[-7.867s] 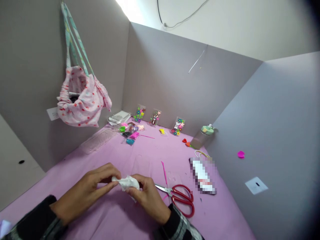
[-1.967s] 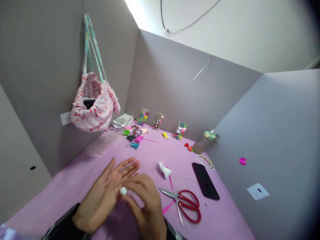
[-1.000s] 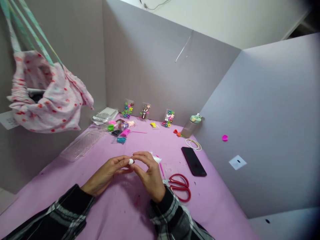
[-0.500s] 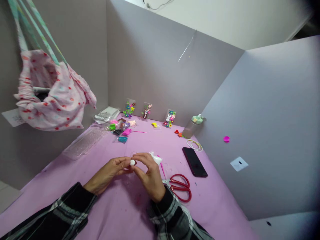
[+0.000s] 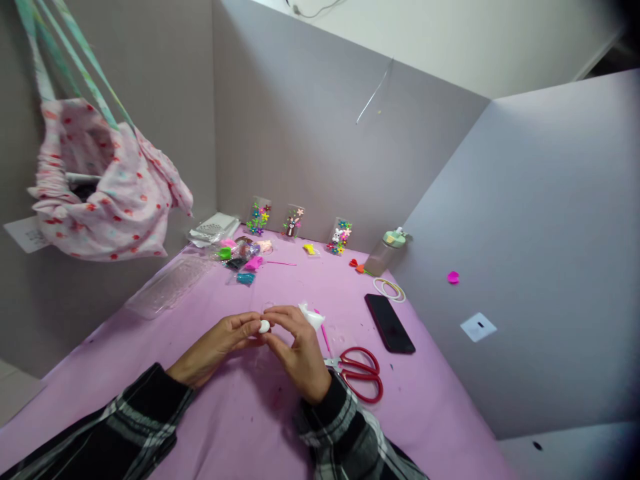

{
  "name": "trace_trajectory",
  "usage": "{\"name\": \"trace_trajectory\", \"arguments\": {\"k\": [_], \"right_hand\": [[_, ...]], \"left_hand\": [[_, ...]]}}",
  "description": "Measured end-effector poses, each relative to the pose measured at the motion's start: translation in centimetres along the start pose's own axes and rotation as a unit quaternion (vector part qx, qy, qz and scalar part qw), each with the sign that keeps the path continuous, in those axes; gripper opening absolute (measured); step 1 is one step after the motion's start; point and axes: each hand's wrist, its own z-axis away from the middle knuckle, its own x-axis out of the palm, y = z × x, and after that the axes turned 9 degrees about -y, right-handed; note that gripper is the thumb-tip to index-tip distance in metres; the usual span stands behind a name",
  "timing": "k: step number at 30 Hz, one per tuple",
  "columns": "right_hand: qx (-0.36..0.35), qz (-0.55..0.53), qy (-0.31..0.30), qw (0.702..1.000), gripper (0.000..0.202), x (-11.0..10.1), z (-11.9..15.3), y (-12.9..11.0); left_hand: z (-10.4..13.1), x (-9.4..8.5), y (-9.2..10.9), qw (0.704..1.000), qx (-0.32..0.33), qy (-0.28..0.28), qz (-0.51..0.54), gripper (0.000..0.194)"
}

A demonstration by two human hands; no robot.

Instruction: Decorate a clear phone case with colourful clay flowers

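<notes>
A small white lump of modelling clay [image 5: 265,327] is pinched between the fingertips of both hands above the cloth. My left hand [image 5: 220,343] closes on it from the left, thumb on its near face. From the right, my right hand [image 5: 297,347] grips it between thumb and fingers. Just beyond the right hand lies a clear packet of white clay [image 5: 313,317], with a pink stick [image 5: 325,337] beside it. Red-handled scissors [image 5: 360,375] rest by the right wrist, their blades partly hidden.
A phone [image 5: 390,325], white bands [image 5: 389,291] and a bottle [image 5: 384,253] line the right side. Clay packets [image 5: 245,260] and a clear plastic tray [image 5: 170,287] lie at left. Decorated clear cards [image 5: 340,237] lean on the back wall. A fabric bag [image 5: 110,193] hangs left.
The white clay has shifted slightly in the fingertips and shows a somewhat different outline. Both hands stay in nearly the same place.
</notes>
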Motion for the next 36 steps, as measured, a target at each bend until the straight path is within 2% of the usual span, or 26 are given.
{"name": "trace_trajectory", "arguments": {"k": [7,9,13,16,20,22,25,28,32,36], "right_hand": [[-0.021,0.020,-0.008,1.000,0.041,0.17,0.13,0.04],[-0.017,0.019,-0.006,1.000,0.038,0.13,0.09,0.01],[-0.007,0.018,-0.010,1.000,0.028,-0.03,0.06,-0.04],[-0.016,0.022,-0.023,0.999,0.032,-0.03,0.07,-0.05],[-0.025,0.029,-0.013,0.999,0.038,0.12,0.00,0.10],[-0.024,0.036,0.001,0.999,0.031,0.13,-0.05,0.20],[-0.029,0.052,-0.007,0.998,0.024,0.01,-0.07,0.21],[-0.046,0.060,-0.033,0.997,0.030,-0.08,-0.05,0.03],[-0.049,0.068,-0.029,0.996,0.037,0.09,0.04,-0.02],[-0.041,0.082,0.004,0.996,0.021,0.20,0.16,0.33]], "left_hand": [[0.01,-0.23,-0.30,1.000,-0.003,0.024,-0.013,0.024],[-0.02,-0.22,-0.40,0.999,-0.009,0.029,-0.013,0.024],[-0.08,-0.16,-0.37,1.000,-0.004,0.003,-0.001,0.028],[-0.05,-0.17,-0.40,1.000,-0.001,0.000,0.000,0.026],[-0.01,-0.13,-0.57,1.000,-0.011,0.029,-0.006,0.025],[-0.04,-0.09,-0.60,0.999,-0.015,0.033,-0.003,0.026],[-0.07,-0.07,-0.50,1.000,-0.006,0.005,0.014,0.027],[-0.03,-0.05,-0.35,1.000,0.002,-0.009,0.021,0.028],[0.05,0.08,-0.34,1.000,-0.008,0.017,0.008,0.030],[0.02,0.12,-0.45,0.999,-0.012,0.028,0.009,0.029]]}}
